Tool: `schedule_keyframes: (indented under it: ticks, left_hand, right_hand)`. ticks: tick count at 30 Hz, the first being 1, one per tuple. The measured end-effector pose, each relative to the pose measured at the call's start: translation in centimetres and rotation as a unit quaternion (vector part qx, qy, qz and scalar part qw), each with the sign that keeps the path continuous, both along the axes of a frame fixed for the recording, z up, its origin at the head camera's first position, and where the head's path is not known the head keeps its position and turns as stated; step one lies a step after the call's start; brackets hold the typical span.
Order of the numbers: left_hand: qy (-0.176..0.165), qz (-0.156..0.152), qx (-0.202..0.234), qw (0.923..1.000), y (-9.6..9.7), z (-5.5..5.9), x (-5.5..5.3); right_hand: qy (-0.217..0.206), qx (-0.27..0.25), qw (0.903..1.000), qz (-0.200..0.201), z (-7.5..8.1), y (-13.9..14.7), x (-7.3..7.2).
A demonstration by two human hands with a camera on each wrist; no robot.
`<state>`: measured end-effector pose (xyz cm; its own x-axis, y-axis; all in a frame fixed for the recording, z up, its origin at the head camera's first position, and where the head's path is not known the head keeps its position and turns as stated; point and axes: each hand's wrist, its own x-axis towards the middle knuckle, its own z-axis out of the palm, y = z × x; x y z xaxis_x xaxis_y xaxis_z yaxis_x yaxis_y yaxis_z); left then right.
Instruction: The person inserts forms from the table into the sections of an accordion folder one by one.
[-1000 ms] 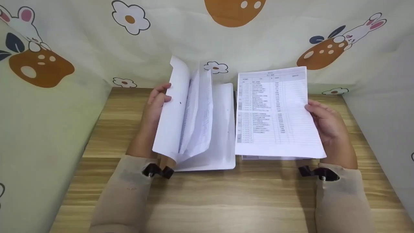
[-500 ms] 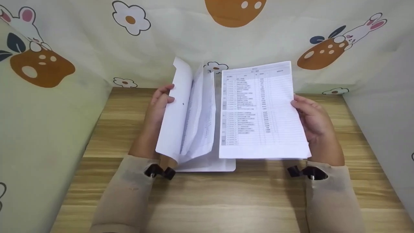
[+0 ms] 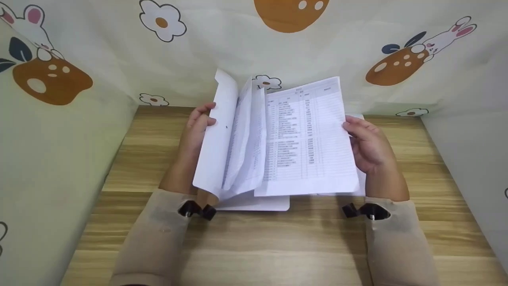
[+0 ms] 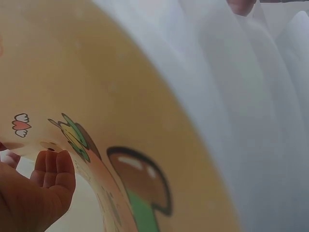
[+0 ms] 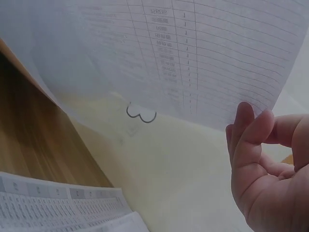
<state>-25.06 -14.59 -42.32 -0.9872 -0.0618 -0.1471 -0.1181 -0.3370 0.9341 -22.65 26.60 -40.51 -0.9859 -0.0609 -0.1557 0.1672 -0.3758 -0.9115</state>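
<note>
Your left hand (image 3: 196,129) stands at nine o'clock of the open folder (image 3: 274,202), fingers grasping the outer edge of its raised, curved cover (image 3: 216,135). The left wrist view shows you that cover's tan outer face with cartoon prints. Loose leaves (image 3: 252,143) fan upright just to the cover's three o'clock.

Your right hand (image 3: 371,147) has thumb and fingers pinching the three o'clock edge of a printed sheet (image 3: 313,139), tilted up off the tabletop (image 3: 317,246); its nine o'clock side runs behind the leaves, above the folder's back part. Whether you hold one sheet or several, you cannot tell. More printed papers (image 5: 58,208) lie beneath it, toward four o'clock. A patterned curtain (image 3: 222,43) hangs at twelve o'clock.
</note>
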Motion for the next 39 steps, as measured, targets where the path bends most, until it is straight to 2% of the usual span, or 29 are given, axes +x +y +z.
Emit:
schedule_keyframes:
  ticks: [5, 16, 24, 32, 39]
  left_hand:
    - [0.002, -0.005, 0.005, 1.0000, 0.0, 0.0, 0.0]
    - [-0.004, -0.001, 0.002, 1.0000, 0.2, 0.0, 0.0]
    - [-0.003, -0.004, -0.005, 1.0000, 0.1, -0.2, -0.1]
    - [0.002, -0.004, -0.004, 1.0000, 0.2, -0.3, -0.1]
    - [0.002, -0.002, 0.002, 1.0000, 0.3, -0.2, 0.0]
  right_hand:
    - [0.001, 0.016, 0.9998, 0.006, -0.1, -1.0, -0.2]
    - [-0.008, 0.012, 0.9998, 0.014, -0.4, -2.0, -0.7]
    - [-0.009, 0.013, 0.9995, 0.027, -1.1, -4.0, -1.1]
    - [-0.018, 0.032, 0.9981, 0.049, -1.5, -6.0, -1.1]
    - [-0.034, 0.073, 0.9951, 0.057, -1.6, -7.6, -1.4]
